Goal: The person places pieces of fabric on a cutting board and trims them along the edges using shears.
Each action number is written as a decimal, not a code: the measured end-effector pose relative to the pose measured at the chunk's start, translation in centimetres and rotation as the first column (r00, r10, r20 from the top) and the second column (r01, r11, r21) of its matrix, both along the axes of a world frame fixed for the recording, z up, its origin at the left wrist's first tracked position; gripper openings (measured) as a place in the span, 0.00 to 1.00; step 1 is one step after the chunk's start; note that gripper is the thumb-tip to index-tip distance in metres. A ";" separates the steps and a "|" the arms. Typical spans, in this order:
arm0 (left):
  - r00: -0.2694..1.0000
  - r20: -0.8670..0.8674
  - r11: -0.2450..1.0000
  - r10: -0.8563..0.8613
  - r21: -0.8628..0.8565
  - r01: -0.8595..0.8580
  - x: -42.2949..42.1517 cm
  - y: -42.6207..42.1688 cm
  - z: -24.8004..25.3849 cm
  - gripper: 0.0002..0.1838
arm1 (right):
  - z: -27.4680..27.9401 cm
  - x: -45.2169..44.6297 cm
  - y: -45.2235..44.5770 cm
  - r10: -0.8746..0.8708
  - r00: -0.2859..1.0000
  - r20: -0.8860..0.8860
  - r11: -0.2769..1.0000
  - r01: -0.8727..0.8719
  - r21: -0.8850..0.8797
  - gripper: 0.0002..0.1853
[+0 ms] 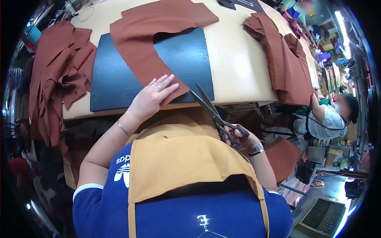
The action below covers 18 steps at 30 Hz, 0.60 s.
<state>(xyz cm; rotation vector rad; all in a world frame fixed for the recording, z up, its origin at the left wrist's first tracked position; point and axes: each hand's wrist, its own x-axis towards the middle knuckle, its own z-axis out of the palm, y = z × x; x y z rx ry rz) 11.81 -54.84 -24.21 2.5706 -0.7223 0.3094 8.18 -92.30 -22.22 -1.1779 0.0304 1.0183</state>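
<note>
A curved piece of reddish-brown cloth [139, 51] lies across a dark board [182, 51], its narrow end at the front edge of the table. My left hand [152, 97] rests on that end, its fingers stretched out over the cloth. In my right hand [244, 141] are large fabric scissors [214, 113], gripped by dark, wrapped-looking handles. Their blades stand apart and point up and left. The blade tips are close to the cloth's lower right corner; whether they touch it I cannot tell.
Brown cloth pieces [59, 67] are heaped at the left, hanging over the edge. Another brown stack [283, 63] lies at the right of the pale table [234, 71]. Beyond it a person [327, 121] reaches toward this stack, and another person [295, 12] is at the far end.
</note>
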 end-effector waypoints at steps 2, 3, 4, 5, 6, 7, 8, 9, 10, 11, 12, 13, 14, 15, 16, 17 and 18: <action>0.998 0.060 1.000 -0.015 -0.023 0.017 -0.1 0.0 -0.6 0.20 | -0.2 0.3 0.5 0.012 1.000 -0.002 1.000 -0.012 0.015 0.27; 0.996 0.085 1.000 -0.021 -0.019 0.023 -0.2 0.0 -0.7 0.19 | -0.2 0.5 0.9 0.020 1.000 -0.005 1.000 -0.020 0.024 0.27; 0.994 0.110 0.999 -0.027 -0.014 0.028 -0.3 0.0 -0.7 0.17 | 0.1 0.9 1.3 0.032 0.999 -0.006 0.998 -0.032 0.047 0.25; 0.995 0.100 1.000 -0.030 -0.003 0.030 -0.3 0.0 -0.6 0.17 | 0.5 1.1 1.8 0.040 0.999 0.007 0.999 -0.040 0.028 0.24; 0.995 0.090 0.999 -0.033 0.009 0.032 -0.3 -0.1 -0.2 0.17 | 0.8 1.3 2.3 0.049 0.999 0.021 0.999 -0.049 0.009 0.24; 0.996 0.082 0.999 -0.035 0.019 0.034 -0.3 -0.2 0.0 0.17 | 1.0 1.5 2.6 0.058 0.998 0.036 0.998 -0.058 -0.011 0.23; 0.996 0.080 0.999 -0.031 0.016 0.030 -0.4 -0.3 0.0 0.17 | 0.9 1.7 2.9 0.084 0.994 0.072 0.996 -0.083 -0.015 0.22; 0.997 0.078 1.000 -0.027 0.014 0.026 -0.4 -0.3 0.0 0.18 | 1.0 1.9 3.1 0.097 0.991 0.092 0.995 -0.096 -0.019 0.21; 0.997 0.076 1.000 -0.022 0.011 0.022 -0.4 -0.4 0.0 0.18 | 1.0 2.1 3.3 0.110 0.988 0.111 0.994 -0.108 -0.023 0.21; 0.997 0.075 1.000 -0.025 0.010 0.024 -0.4 -0.4 0.0 0.18 | 1.0 2.2 3.4 0.123 0.984 0.129 0.992 -0.120 -0.027 0.20; 0.997 0.074 1.000 -0.028 0.009 0.027 -0.4 -0.4 -0.1 0.18 | 0.9 2.3 3.6 0.128 0.984 0.127 0.991 -0.123 -0.045 0.22; 0.997 0.073 0.999 -0.031 0.009 0.031 -0.4 -0.4 -0.1 0.18 | 0.8 2.3 3.6 0.132 0.983 0.124 0.990 -0.125 -0.064 0.24; 0.997 0.075 0.999 -0.035 0.010 0.034 -0.4 -0.4 0.0 0.18 | 0.7 2.3 3.7 0.135 0.983 0.123 0.989 -0.125 -0.084 0.25; 0.996 0.078 0.999 -0.039 0.012 0.038 -0.4 -0.4 0.1 0.18 | 0.8 2.4 3.9 0.150 0.979 0.135 0.986 -0.137 -0.099 0.25; 0.996 0.080 0.999 -0.042 0.013 0.041 -0.4 -0.4 0.1 0.18 | 1.0 2.6 4.0 0.166 0.975 0.147 0.982 -0.150 -0.114 0.24; 0.996 0.084 0.999 -0.042 0.012 0.042 -0.4 -0.4 0.1 0.18 | 1.1 2.6 4.1 0.183 0.970 0.158 0.978 -0.163 -0.130 0.24; 0.995 0.086 0.999 -0.042 0.012 0.041 -0.3 -0.4 0.0 0.18 | 1.1 2.6 4.1 0.178 0.972 0.152 0.977 -0.157 -0.143 0.23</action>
